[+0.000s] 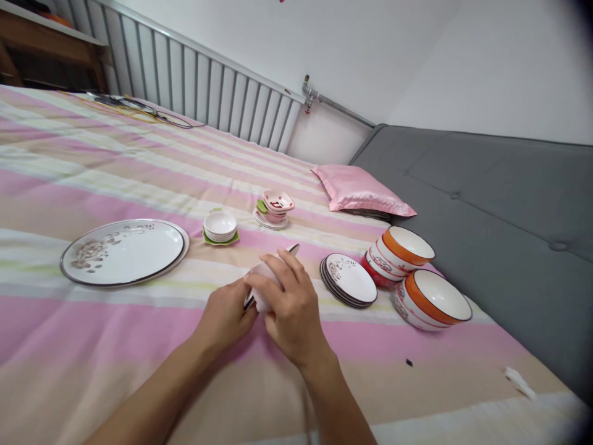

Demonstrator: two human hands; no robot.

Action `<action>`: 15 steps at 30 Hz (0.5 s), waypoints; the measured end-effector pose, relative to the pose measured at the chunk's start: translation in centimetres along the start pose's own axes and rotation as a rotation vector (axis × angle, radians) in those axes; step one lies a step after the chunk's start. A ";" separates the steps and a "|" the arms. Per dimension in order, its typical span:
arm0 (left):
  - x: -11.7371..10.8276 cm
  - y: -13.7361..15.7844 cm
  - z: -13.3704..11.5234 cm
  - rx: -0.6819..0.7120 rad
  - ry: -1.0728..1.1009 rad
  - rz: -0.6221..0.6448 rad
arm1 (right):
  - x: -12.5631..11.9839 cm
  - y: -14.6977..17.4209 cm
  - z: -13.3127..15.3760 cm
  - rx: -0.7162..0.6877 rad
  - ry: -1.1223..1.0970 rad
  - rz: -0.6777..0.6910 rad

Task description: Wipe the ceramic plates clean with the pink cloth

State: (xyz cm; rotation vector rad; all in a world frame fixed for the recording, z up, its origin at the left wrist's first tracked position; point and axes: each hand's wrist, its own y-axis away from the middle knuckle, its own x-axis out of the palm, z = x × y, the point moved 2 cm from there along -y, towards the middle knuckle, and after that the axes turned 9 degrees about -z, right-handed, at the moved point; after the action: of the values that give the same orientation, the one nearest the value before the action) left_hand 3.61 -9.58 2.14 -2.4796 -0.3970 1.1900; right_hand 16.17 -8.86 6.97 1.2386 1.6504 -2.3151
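Observation:
My left hand (pixel 226 314) is closed on the edge of a plate (pixel 249 301) with a dark rim, tilted up and mostly hidden behind my fingers. My right hand (pixel 294 309) is closed round a white tissue (pixel 263 300) and presses it against the plate. To the right of my hands lies a stack of small flower-patterned plates (pixel 352 279). A large oval plate (pixel 125 252) with a brown flower rests on another at the left. Beyond my hands stand small white bowls (pixel 221 224) on a green leaf-shaped dish (pixel 221 242).
Pink dishes (pixel 278 203) are stacked further back. Orange-rimmed bowls (pixel 435 300) stand at the right, near a grey headboard (pixel 500 210) and a pink pillow (pixel 359 188). A crumpled white scrap (pixel 519 382) and a small black piece (pixel 409 363) lie on the striped sheet (pixel 139 346).

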 end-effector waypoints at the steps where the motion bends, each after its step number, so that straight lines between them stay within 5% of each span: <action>1: 0.1 0.0 -0.1 0.001 0.004 0.013 | -0.1 0.0 -0.2 0.019 0.002 -0.013; 11: 0.2 0.3 -0.6 -0.157 -0.293 0.162 | -0.6 0.3 -2.6 0.155 0.007 -0.077; 15: 0.2 0.3 -0.4 -0.122 -0.305 0.055 | -0.9 0.3 -2.7 0.199 0.014 -0.102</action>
State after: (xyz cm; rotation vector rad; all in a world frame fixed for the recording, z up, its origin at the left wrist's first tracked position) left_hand 4.02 -9.81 2.13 -2.4253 -0.4978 1.6186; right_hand 18.44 -7.11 6.99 1.2330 1.5533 -2.5922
